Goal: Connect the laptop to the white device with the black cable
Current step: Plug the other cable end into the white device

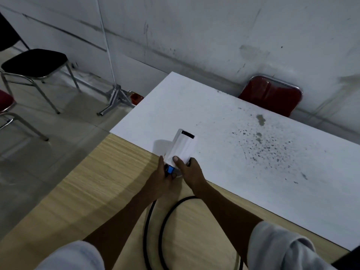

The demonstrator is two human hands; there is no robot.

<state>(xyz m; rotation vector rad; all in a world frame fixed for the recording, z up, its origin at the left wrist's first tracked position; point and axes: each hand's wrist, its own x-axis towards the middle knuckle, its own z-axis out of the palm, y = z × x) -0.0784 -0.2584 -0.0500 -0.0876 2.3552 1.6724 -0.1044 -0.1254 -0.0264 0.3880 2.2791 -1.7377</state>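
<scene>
The white device (182, 146), a slim box with a black strip at its far end, lies tilted on the white table (224, 117). My right hand (190, 173) grips its near end, thumb on top. My left hand (162, 177) holds the blue-tipped plug (171, 169) of the black cable (155, 230) against the device's near end. The cable loops back over the wooden table (87, 191) between my forearms. No laptop is in view.
A red chair (272, 96) stands behind the white table by the wall. A black chair (35, 63) and another red seat (5, 100) stand on the floor at left. A metal stand (115, 96) rises near the table's far corner.
</scene>
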